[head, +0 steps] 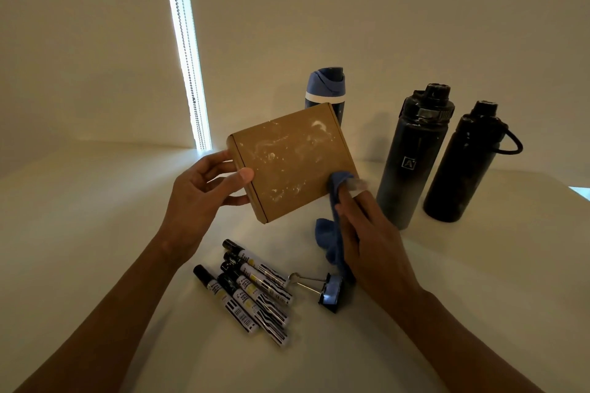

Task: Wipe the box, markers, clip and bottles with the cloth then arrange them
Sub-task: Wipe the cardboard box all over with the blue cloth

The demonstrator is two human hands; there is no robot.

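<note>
Head view: the left hand [204, 188] holds the cardboard box [292, 161] at frame centre, raised off the bench [479, 281] and tilted toward the camera, thumb on the top face and fingers curled round the left edge. The right hand [370, 233] grips the blue cloth [335, 233] and presses a bunched corner against the lower right of the box face; the rest of the cloth hangs down toward the bench. White smears cover most of the face, so the box wipe appears to be at its start. The markers [252, 292] lie in a loose pile at lower centre, with the clip [329, 293] just to their right. A blue bottle [325, 86] stands behind the box; two black bottles [412, 156] stand at right. These items look unwiped. The next move calls for firm cloth strokes across the smeared face, with the left hand bracing the box against the pressure.
</note>
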